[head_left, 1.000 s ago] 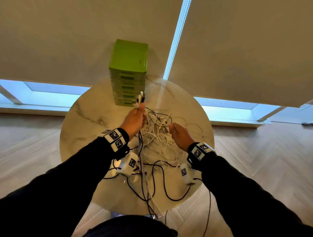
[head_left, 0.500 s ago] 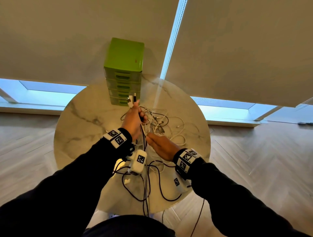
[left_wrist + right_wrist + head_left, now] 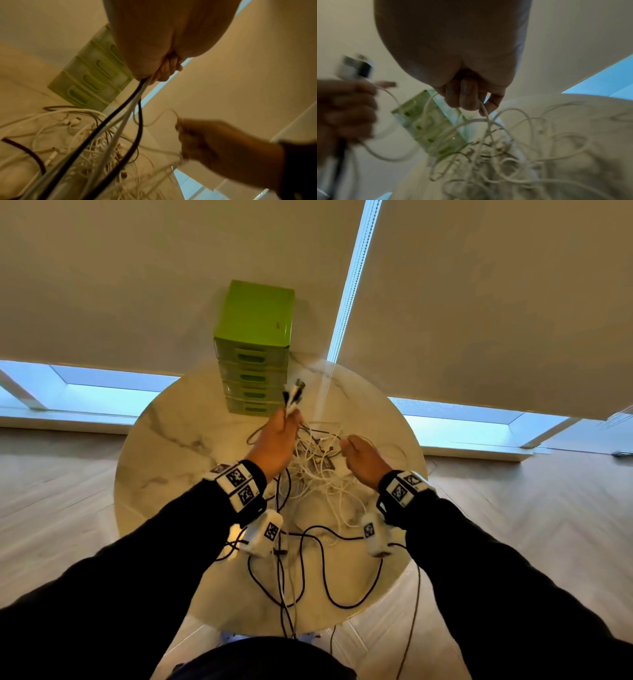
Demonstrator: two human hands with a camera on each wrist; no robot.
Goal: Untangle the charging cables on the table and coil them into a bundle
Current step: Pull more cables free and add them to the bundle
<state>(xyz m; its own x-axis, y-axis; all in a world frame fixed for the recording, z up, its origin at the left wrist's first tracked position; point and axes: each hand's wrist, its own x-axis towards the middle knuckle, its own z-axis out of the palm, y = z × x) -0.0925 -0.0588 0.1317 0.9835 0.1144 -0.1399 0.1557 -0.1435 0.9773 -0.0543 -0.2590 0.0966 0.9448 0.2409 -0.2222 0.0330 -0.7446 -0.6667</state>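
Plug ends [image 3: 294,396] are gripped upright in the left hand [image 3: 274,440], likely so freed cables stay gathered. 1 white cable [image 3: 485,115] is pinched by the right hand [image 3: 363,462] over the tangle [image 3: 318,474], probably to tease it out.

**No legible text in any view**

No words, brand names or numbers can be read. The only markings are black-and-white square fiducial tags, coded patterns and not script: two on the left wristband [image 3: 239,482], two on the right wristband [image 3: 404,487], one on the white camera pod under the left wrist [image 3: 271,531], one on the pod under the right wrist [image 3: 369,530]. The green drawer unit [image 3: 255,320] carries a small reddish mark on its top, too small to make out. Both wrist views are blurred; nothing readable there.
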